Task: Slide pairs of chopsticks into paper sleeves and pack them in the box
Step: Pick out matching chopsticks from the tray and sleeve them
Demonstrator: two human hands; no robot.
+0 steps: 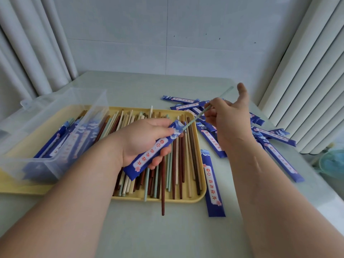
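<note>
Chopsticks [178, 164] are lying loose on the yellow tray [186, 199], so much work is remaining. The clear box [55, 112] is holding a few filled sleeves [61, 144]. The left hand [141, 140] is gripping a blue sleeve [149, 155], and the right hand [229, 118] is pinching a green chopstick [195, 118] at the sleeve's mouth.

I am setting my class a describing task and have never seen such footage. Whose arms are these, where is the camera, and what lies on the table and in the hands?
No machine here: these are a person's two bare arms, filmed by one wide-angle camera worn on the head, looking down at a table. The left hand holds a blue paper sleeve. The right hand pinches a pale green chopstick in its fingers, the tip at the sleeve's mouth. A yellow tray holds loose chopsticks. A clear box at left has sleeves in it. To the right lie more sleeves.
</note>
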